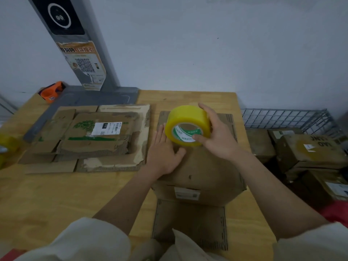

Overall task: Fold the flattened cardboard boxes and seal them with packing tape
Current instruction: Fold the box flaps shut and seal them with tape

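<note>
A folded brown cardboard box (203, 172) stands on the wooden table in front of me, with one flap lying open toward me and another away from me. My left hand (163, 155) presses flat on the box top, fingers straight. My right hand (216, 134) grips a yellow roll of packing tape (185, 121) held just above the far part of the box top, thumb in the core. A pile of flattened cardboard boxes (94, 136) lies to the left of the box.
An orange tape dispenser (51, 91) sits at the table's back left by a grey scanner stand (75, 44). A wire basket (286, 117) and several taped boxes (308, 151) stand to the right, beyond the table (56, 194) edge.
</note>
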